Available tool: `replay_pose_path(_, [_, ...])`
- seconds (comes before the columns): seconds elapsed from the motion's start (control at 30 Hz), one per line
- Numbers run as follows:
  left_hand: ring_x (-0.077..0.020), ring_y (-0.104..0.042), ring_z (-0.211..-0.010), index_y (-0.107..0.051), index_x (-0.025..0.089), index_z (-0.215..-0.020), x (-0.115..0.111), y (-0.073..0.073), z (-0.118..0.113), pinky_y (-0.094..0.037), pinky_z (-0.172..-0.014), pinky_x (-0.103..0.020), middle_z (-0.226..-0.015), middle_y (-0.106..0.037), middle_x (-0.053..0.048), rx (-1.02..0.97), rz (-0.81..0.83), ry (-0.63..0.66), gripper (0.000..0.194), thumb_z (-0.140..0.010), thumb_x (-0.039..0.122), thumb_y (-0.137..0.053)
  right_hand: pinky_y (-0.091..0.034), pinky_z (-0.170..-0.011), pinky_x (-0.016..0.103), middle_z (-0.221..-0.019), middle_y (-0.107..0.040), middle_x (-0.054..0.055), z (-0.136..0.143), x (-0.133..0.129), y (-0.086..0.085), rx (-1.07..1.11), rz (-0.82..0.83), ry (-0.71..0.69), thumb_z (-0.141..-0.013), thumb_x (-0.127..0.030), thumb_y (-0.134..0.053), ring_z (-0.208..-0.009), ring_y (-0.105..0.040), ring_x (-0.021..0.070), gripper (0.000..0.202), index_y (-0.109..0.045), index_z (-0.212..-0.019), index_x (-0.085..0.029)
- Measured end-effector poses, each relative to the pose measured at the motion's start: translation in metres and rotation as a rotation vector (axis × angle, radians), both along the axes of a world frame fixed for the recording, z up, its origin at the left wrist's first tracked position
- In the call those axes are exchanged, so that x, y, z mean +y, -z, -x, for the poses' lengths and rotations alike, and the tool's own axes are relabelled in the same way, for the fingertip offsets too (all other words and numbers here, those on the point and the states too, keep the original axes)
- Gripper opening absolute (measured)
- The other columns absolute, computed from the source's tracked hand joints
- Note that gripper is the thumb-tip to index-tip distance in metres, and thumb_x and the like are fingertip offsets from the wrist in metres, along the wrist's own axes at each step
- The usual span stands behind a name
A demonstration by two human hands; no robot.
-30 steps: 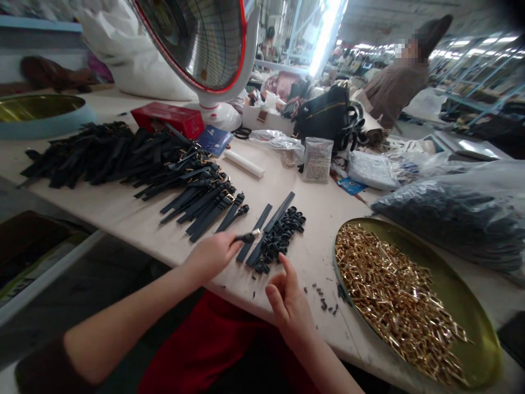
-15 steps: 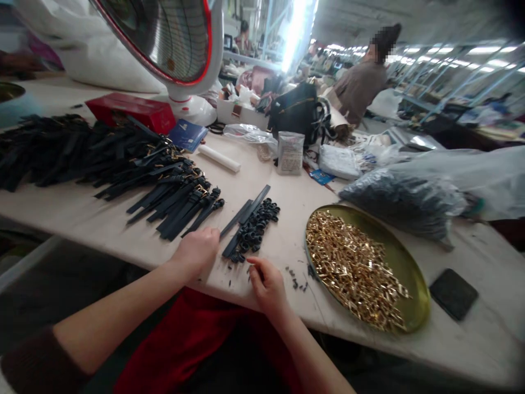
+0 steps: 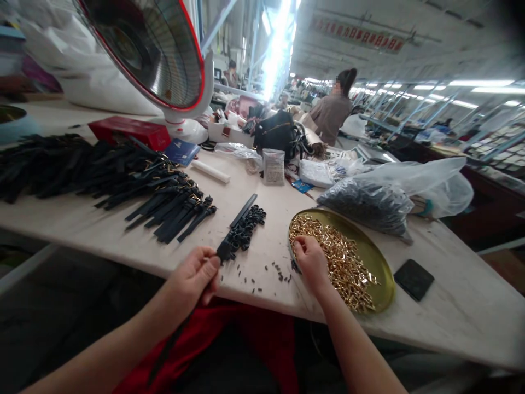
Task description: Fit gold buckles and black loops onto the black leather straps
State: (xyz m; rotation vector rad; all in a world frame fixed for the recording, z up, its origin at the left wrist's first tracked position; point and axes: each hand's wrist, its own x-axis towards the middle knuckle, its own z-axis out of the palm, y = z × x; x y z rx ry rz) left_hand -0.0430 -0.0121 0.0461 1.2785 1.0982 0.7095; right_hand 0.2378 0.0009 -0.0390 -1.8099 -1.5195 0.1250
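Observation:
My left hand (image 3: 194,278) is closed around a black strap (image 3: 171,346). One end of this strap trails below the table edge, and the other seems to reach past my fingertips. Just beyond lie a small heap of black loops (image 3: 247,229) and a flat dark strip (image 3: 245,209). My right hand (image 3: 314,265) rests over the near left rim of a round brass-coloured tray (image 3: 379,257), fingers pinched at the gold buckles (image 3: 342,254). Whatever those fingers hold is hidden. Finished-looking black straps with gold buckles (image 3: 164,191) are piled to the left.
A round heater (image 3: 151,54) with a red rim stands behind a red box (image 3: 129,130). Right of the tray lies a flat black object (image 3: 414,279). Plastic bags (image 3: 369,197) and a black bag (image 3: 274,131) sit farther back. Tiny dark bits (image 3: 279,271) are scattered near the front edge. Another person (image 3: 330,117) is in the background.
My left hand has lifted a black strap from beside the loops and drawn it towards me over the table edge. My right hand has moved right, from near the loops to the tray of buckles.

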Motion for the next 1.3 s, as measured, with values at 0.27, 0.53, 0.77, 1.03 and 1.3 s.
replay_pose_path(0.27, [-0.0018,-0.026,-0.036,-0.041,0.018,-0.074,-0.014,0.054,-0.017,-0.016,-0.038,-0.016,-0.052,-0.04,0.009,-0.106,0.467,0.09,0.026,-0.077,0.043,-0.046,-0.042,-0.075,0.03,-0.091,-0.059,0.01,0.043,0.077,0.016,-0.12,0.115,-0.116,-0.082,-0.02,-0.044,-0.077,-0.056,0.0189,0.024,-0.059,-0.1,-0.015])
replay_pose_path(0.53, [-0.0036,-0.031,-0.039,-0.041,0.018,-0.069,0.018,0.044,-0.022,-0.022,-0.043,-0.017,-0.051,-0.043,0.009,-0.085,0.477,0.031,0.017,-0.073,0.033,-0.045,-0.042,-0.072,0.033,-0.086,-0.058,0.009,0.044,0.116,0.029,-0.132,0.214,-0.124,-0.076,-0.018,-0.052,-0.075,-0.056,0.0212,0.016,-0.061,-0.088,-0.016])
replay_pose_path(0.77, [-0.0035,-0.036,-0.041,-0.045,0.016,-0.076,0.021,0.053,-0.027,-0.023,-0.043,-0.016,-0.058,-0.05,0.006,-0.122,0.551,0.027,0.014,-0.072,0.029,-0.045,-0.046,-0.068,0.033,-0.081,-0.058,0.006,0.05,0.043,0.019,0.314,0.256,-0.147,-0.08,-0.031,-0.05,-0.068,-0.055,0.0174,0.031,-0.057,-0.106,-0.016])
replay_pose_path(1.03, [-0.0046,-0.038,-0.039,-0.044,0.017,-0.072,0.003,0.058,-0.028,-0.026,-0.041,-0.017,-0.054,-0.05,0.006,-0.026,0.379,0.113,0.023,-0.077,0.039,-0.041,-0.046,-0.082,0.033,-0.084,-0.066,0.002,0.098,-0.028,0.009,1.421,0.33,-0.156,-0.069,-0.037,-0.068,-0.079,-0.06,0.0143,0.021,-0.065,-0.079,-0.019])
replay_pose_path(1.3, [-0.01,-0.043,-0.047,-0.044,0.018,-0.06,-0.015,0.06,-0.018,-0.027,-0.045,-0.02,-0.051,-0.046,0.005,0.313,-0.081,0.233,0.026,-0.081,0.034,-0.04,-0.047,-0.08,0.035,-0.091,-0.068,0.003,0.123,-0.062,0.007,1.12,0.202,-0.153,-0.074,-0.028,-0.062,-0.085,-0.061,0.0178,0.018,-0.064,-0.091,-0.022])
